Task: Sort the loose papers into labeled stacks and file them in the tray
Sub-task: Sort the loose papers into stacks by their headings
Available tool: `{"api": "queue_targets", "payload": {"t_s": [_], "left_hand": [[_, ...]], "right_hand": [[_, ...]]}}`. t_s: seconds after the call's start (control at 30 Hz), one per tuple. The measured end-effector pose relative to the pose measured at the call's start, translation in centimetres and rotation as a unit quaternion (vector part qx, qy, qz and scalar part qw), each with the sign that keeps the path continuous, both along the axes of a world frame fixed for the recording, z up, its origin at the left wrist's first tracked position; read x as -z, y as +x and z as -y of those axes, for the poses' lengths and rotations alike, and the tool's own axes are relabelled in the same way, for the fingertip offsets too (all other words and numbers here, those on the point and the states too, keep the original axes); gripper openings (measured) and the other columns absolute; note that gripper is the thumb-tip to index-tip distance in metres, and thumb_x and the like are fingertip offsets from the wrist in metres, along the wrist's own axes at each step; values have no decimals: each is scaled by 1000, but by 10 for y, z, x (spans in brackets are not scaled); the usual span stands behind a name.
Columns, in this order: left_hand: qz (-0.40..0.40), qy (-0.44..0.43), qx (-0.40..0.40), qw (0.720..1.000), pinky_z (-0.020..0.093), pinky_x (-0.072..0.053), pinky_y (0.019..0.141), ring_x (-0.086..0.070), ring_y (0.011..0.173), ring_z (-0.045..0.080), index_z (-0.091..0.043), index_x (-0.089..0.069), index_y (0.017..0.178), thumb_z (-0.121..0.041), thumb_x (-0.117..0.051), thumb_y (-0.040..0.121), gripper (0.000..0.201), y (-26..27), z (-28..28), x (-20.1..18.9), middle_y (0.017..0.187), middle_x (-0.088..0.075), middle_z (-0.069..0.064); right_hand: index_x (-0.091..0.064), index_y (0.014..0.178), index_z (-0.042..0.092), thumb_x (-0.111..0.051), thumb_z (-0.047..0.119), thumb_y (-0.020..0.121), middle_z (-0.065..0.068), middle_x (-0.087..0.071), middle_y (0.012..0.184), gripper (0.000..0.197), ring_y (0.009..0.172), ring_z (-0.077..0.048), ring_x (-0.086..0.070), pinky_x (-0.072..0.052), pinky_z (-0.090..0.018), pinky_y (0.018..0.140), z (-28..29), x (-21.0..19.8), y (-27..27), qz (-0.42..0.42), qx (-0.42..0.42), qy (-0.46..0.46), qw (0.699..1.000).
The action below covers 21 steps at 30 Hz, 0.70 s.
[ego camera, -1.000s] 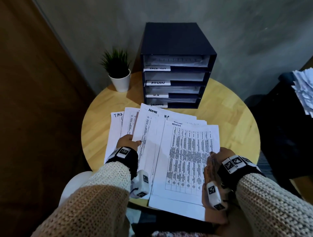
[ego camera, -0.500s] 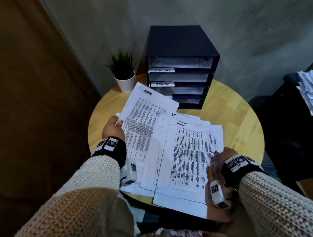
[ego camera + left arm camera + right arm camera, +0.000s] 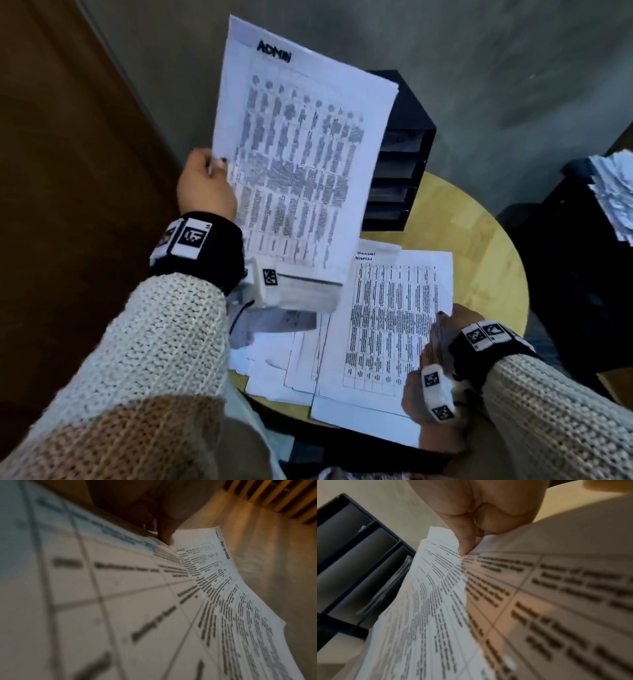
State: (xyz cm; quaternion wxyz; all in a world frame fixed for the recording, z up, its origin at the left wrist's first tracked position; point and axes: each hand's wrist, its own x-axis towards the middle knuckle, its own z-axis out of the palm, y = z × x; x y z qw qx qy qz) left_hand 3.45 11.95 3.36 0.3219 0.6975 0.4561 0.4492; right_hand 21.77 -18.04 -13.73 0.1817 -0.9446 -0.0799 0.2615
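My left hand (image 3: 209, 178) pinches the left edge of a printed sheet headed ADMIN (image 3: 301, 154) and holds it up in the air, in front of the black filing tray (image 3: 400, 164). The left wrist view shows the thumb (image 3: 166, 534) on that ADMIN sheet (image 3: 223, 588). Loose printed papers (image 3: 387, 318) lie fanned on the round wooden table (image 3: 486, 246). My right hand (image 3: 442, 339) pinches the right edge of the top sheet of that pile, its thumb (image 3: 464, 543) on the paper (image 3: 445, 601). The tray's slots (image 3: 356, 561) stand behind the pile.
A grey wall rises behind the table and a brown panel stands at the left. A dark piece of furniture with a heap of white papers (image 3: 613, 192) sits at the right. The raised sheet hides most of the tray and the far left of the table.
My left hand has lifted the ADMIN sheet off the pile and raised it high toward the camera. The right hand has stayed at the pile's right edge.
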Motion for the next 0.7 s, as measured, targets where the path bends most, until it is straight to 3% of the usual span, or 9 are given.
{"api": "queue_targets", "payload": {"t_s": [0.13, 0.2, 0.3, 0.4, 0.47, 0.53, 0.6, 0.7], "left_hand": [[-86, -90, 67, 990, 21, -32, 70, -55, 90, 25, -10, -59, 114, -20, -46, 96, 24, 12, 17, 37, 110, -63, 16], [-155, -134, 110, 973, 23, -30, 71, -55, 97, 30, -9, -56, 118, -20, -44, 98, 27, 15, 30, 62, 115, -61, 19], [-233, -178, 159, 943, 30, -37, 78, -54, 108, 35, -6, -53, 123, -19, -41, 99, 30, 16, 48, 94, 122, -58, 22], [-242, -222, 181, 927, 30, -40, 80, -54, 109, 36, -7, -52, 127, -18, -41, 100, 32, 17, 62, 114, 124, -57, 22], [-235, -244, 193, 921, 31, -42, 82, -55, 110, 36, -9, -49, 129, -18, -41, 99, 32, 19, 70, 122, 125, -56, 21], [-223, -271, 199, 915, 35, -45, 84, -56, 109, 36, -10, -46, 128, -17, -43, 98, 31, 21, 79, 127, 124, -57, 21], [-198, -300, 200, 912, 38, -46, 87, -56, 111, 36, -11, -42, 129, -13, -45, 97, 33, 22, 86, 133, 126, -56, 21], [-226, -287, 251, 897, 31, -41, 94, -50, 122, 30, -13, -35, 139, -9, -44, 98, 42, 27, 95, 148, 140, -48, 11]], "right_hand": [[-43, 138, 17, -33, 33, 101, -9, -49, 139, 41, 118, -29, -52, -40, -29, 90, 1, -14, 1, -28, -2, 34, 999], [-44, 137, 17, -35, 34, 101, -7, -50, 139, 41, 118, -29, -53, -41, -29, 92, -4, -18, 3, -39, 17, 62, 997], [-46, 136, 19, -45, 37, 97, -8, -54, 135, 43, 118, -32, -56, -47, -35, 96, -12, -18, 4, -81, 64, 160, 982], [-49, 133, 9, -48, 21, 97, -12, -61, 121, 37, 108, -26, -60, -46, -29, 89, -18, -17, 1, -112, 115, 249, 955], [-49, 133, 8, -46, 14, 98, -14, -58, 128, 36, 97, -19, -55, -45, -30, 88, -21, -17, -4, -139, 139, 277, 941], [-47, 136, 9, -41, 8, 99, -15, -53, 135, 37, 101, -19, -53, -44, -33, 91, -22, -15, -4, -167, 181, 297, 923], [-47, 136, 9, -39, 16, 101, -15, -55, 131, 37, 106, -28, -56, -44, -35, 91, -19, -14, -3, -153, 213, 267, 927], [-57, 118, -5, -41, 50, 95, -24, -61, 101, 62, 89, -31, -56, -44, -37, 81, -14, -13, -5, -115, 235, 236, 936]]}}
